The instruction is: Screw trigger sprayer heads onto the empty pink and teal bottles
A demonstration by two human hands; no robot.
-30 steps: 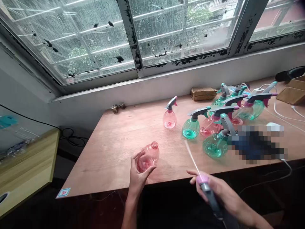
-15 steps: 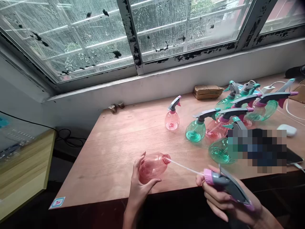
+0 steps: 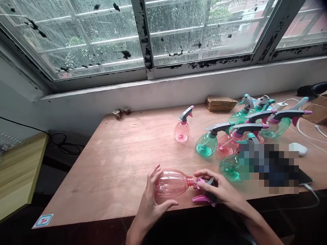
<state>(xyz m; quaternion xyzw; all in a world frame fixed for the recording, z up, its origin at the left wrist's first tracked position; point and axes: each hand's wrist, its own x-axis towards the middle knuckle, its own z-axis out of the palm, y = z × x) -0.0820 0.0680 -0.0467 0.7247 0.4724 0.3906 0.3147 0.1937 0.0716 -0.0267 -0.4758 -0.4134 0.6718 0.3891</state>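
A clear pink spray bottle body [image 3: 171, 183] lies on its side above the table's front edge, its threaded neck pointing right. My left hand [image 3: 150, 197] is wrapped around its base end, thumb below and fingers above. In my right hand [image 3: 217, 187] is a grey and pink spray head [image 3: 201, 184], gripped by its pink collar close to the bottle's neck. The collar and neck are slightly apart, and the dip tube runs into the bottle. The spray head's pink trigger [image 3: 200, 198] hangs below my right fingers.
One pink spray bottle [image 3: 182, 131] stands alone mid-table. Several green and pink spray bottles [image 3: 206, 144] crowd the right side, near a pixelated dark area, a white case [image 3: 298, 149] and cables. A brown wrapped block [image 3: 221, 103] lies by the wall under the window.
My right hand has moved left and brought the spray head up to the bottle's neck. The dip tube has slid into the bottle. The left hand keeps its hold.
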